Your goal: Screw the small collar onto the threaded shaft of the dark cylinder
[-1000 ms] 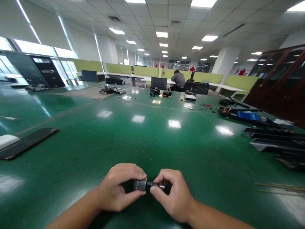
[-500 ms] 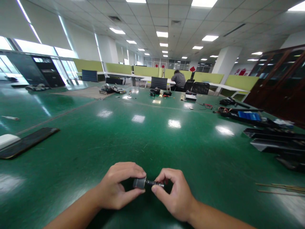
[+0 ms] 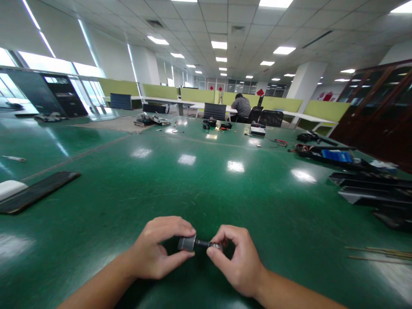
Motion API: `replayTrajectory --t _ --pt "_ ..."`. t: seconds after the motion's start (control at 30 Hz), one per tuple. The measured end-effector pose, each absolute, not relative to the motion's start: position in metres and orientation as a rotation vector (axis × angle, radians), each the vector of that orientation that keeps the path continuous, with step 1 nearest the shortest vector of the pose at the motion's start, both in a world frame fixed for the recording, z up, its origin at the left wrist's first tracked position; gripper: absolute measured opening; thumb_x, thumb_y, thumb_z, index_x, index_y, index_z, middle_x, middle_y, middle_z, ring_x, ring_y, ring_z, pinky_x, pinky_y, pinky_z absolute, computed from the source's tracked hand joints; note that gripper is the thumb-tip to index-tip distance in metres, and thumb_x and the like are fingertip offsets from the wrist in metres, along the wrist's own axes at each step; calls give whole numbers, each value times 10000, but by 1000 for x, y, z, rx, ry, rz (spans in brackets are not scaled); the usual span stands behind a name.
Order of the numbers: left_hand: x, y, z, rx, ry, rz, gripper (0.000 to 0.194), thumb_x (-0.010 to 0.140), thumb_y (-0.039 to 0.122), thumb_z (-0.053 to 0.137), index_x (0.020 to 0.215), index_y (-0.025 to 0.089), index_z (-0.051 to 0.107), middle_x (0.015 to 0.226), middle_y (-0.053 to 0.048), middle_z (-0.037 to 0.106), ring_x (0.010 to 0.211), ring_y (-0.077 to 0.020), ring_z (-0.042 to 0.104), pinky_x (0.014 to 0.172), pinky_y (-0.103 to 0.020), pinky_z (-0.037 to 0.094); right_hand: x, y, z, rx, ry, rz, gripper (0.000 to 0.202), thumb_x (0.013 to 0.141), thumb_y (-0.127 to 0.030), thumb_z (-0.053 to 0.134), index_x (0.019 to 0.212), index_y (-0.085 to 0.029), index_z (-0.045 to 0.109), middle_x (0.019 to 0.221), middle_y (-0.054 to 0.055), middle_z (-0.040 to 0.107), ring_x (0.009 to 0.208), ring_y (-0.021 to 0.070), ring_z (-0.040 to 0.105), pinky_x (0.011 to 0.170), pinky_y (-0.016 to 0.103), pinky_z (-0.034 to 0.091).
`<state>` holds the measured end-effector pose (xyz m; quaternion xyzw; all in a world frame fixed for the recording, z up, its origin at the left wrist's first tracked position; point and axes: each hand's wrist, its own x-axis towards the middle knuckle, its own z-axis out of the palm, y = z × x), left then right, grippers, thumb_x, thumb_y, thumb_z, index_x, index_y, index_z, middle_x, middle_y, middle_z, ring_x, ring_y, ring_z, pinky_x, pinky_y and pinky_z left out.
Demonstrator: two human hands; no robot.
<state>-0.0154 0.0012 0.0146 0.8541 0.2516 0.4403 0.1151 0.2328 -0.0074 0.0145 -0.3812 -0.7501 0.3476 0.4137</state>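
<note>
Between thumb and fingers, my left hand (image 3: pixel 161 247) grips a small dark grey block (image 3: pixel 186 243) with a lighter rim on its right side. A thin black shaft (image 3: pixel 202 243) sticks out of the block to the right. My right hand (image 3: pixel 236 257) pinches the shaft's far end, where a short silvery ringed piece (image 3: pixel 215 245) shows between the fingertips. Whether that piece is fixed to the shaft or loose on it, I cannot tell. Both hands hold the part level, close above the green tabletop (image 3: pixel 199 184).
To the left lie a black flat slab (image 3: pixel 41 191) and a white rounded object (image 3: pixel 11 189). Dark metal profiles (image 3: pixel 373 195) and thin brass-coloured rods (image 3: pixel 380 254) lie on the right. Cables and small parts (image 3: pixel 217 125) sit farther back. A person (image 3: pixel 242 107) sits beyond the table.
My right hand's fingertips have shifted slightly right, and more bare shaft shows between the hands. My left hand has moved a little left and up with the block.
</note>
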Motion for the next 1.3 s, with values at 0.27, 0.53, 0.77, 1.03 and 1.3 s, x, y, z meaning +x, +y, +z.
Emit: replayTrajectory --t 0.27,0.53,0.77,1.03,1.3 --pt "-18 1 13 2480 765 1276 435 724 102 816 1123 180 661 985 -80 751 909 -200 727 803 -310 601 234 -6 14 -961 -1873 868 105 802 -226 673 721 -177 628 626 -15 577 610 146 544 613 271 413" --pt "-19 1 13 2476 803 1267 405 728 118 803 1107 184 677 980 -88 752 899 -211 732 795 -312 604 235 -7 12 -949 -1864 866 115 813 -247 671 732 -178 628 635 -11 576 622 153 555 621 275 424" --pt "-20 2 12 2461 809 1297 428 718 119 818 1117 193 680 985 -76 756 911 -206 733 812 -311 607 236 -6 13 -940 -1834 928 125 809 -255 647 722 -176 602 629 -9 549 615 155 527 614 281 412" --pt "-19 1 12 2457 873 1288 376 722 172 820 1075 199 696 962 -79 763 891 -218 743 804 -313 605 238 -3 11 -895 -1807 986 160 827 -285 645 721 -179 588 643 -6 541 631 157 511 627 289 404" --pt "-27 2 14 2378 983 1296 377 747 194 825 1100 204 693 962 -56 752 852 -186 726 770 -286 583 243 -5 7 -741 -1712 1111 179 839 -321 625 728 -189 574 669 8 549 647 165 508 639 297 409"
